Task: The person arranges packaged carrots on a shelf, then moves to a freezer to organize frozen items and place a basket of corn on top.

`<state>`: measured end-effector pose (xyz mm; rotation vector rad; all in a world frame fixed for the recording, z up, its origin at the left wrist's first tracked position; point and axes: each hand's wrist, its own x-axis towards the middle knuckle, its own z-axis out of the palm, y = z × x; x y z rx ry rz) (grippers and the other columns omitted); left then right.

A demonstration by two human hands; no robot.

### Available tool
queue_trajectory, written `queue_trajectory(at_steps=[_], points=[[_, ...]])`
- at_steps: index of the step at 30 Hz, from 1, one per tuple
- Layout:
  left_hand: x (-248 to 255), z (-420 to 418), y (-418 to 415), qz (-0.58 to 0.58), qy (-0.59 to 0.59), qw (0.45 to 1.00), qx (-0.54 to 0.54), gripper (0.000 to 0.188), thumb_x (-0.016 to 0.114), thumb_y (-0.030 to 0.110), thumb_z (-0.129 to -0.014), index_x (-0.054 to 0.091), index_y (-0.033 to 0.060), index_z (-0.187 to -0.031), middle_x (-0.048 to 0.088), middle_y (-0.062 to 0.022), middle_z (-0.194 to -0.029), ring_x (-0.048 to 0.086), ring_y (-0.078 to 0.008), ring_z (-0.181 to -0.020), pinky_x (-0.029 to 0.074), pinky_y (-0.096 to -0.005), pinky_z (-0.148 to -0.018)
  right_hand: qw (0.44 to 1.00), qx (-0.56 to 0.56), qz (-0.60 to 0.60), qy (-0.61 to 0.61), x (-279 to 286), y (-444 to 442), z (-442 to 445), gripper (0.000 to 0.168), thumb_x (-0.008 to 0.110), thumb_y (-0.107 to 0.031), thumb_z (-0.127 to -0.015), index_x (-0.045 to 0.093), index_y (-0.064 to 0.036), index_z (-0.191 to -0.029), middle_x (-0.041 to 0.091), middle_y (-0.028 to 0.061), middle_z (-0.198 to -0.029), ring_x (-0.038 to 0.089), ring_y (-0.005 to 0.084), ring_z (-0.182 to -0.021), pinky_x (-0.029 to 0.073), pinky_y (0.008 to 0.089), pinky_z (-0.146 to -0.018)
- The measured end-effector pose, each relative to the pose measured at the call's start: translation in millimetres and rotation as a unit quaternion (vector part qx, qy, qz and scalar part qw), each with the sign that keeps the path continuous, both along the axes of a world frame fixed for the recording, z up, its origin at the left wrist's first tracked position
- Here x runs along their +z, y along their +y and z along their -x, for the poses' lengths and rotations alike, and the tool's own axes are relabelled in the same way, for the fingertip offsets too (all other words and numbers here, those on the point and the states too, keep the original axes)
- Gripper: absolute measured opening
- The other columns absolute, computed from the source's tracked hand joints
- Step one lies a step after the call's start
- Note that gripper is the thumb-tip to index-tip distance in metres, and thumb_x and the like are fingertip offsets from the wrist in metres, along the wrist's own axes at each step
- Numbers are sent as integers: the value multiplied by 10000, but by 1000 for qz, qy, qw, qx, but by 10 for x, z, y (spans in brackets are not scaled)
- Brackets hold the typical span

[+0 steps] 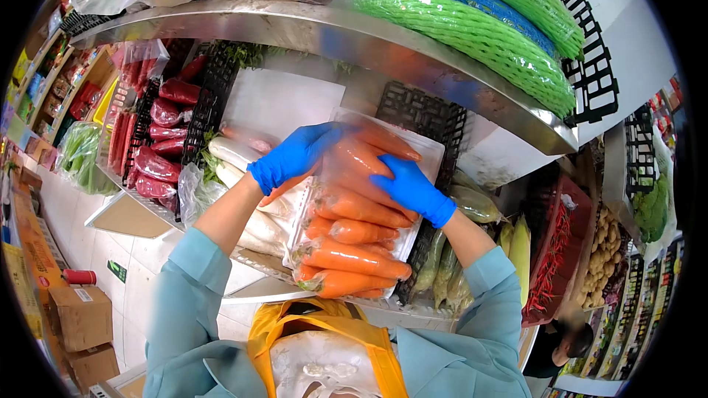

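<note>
Both my hands wear blue gloves over a white tray point(432, 168) piled with film-wrapped carrots point(354, 207). My left hand point(301, 152) is at the far left of the pile, its fingertips blurred against the carrots. One carrot point(289, 186) shows beneath its palm; whether the hand grips it is unclear. My right hand point(412, 185) closes on the right end of a blurred carrot point(362, 182) in the middle of the pile. Nearer me, several wrapped carrots lie side by side across the tray. White radishes point(265, 226) are left of the tray.
A metal shelf edge point(310, 24) crosses above, bearing green-netted produce point(464, 38). Purple-red wrapped vegetables point(160, 160) fill a black crate at left. Right are wrapped green vegetables point(440, 271), corn point(518, 254) and a red crate point(547, 315) of chillies. Another person point(558, 345) is at lower right.
</note>
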<state>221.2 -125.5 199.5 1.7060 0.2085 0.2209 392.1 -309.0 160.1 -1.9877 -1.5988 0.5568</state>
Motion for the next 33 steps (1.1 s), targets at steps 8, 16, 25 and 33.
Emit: queue_trajectory(at_steps=[8, 16, 25, 33], points=[[173, 206, -23, 97, -97, 990, 13, 318, 504, 304, -928, 585, 47, -1098, 589, -32, -800, 513, -94, -578, 439, -237, -529, 952, -95, 1, 290, 552, -53, 709, 356, 564, -221, -866, 532, -9, -1150, 620, 130, -868, 592, 250, -765, 481, 339, -703], [-44, 449, 51, 356, -163, 872, 294, 453, 487, 458, -903, 527, 54, -1105, 572, -59, -775, 545, -140, -581, 455, -268, -495, 949, -162, -222, 153, 569, 181, 1849, 530, 563, -107, -892, 347, -79, -1375, 472, 84, -1273, 458, 184, -1174, 374, 366, -1007], [-504, 539, 296, 444, -258, 761, 396, 400, 476, 369, -940, 512, 39, -1163, 552, -33, -931, 514, -112, -759, 436, -231, -641, 956, -133, -127, 228, 444, -44, 1192, 510, 542, -193, -897, 378, -56, -1360, 496, 121, -1258, 485, 183, -1114, 390, 305, -948], [-617, 330, 374, 370, -148, 842, 363, 339, 497, 373, -927, 528, 88, -1108, 569, -44, -935, 547, -131, -779, 481, -266, -644, 955, -227, -169, 91, 269, -12, 238, 435, 636, -234, -817, 529, -15, -1177, 634, 119, -912, 583, 153, -729, 488, 305, -673]])
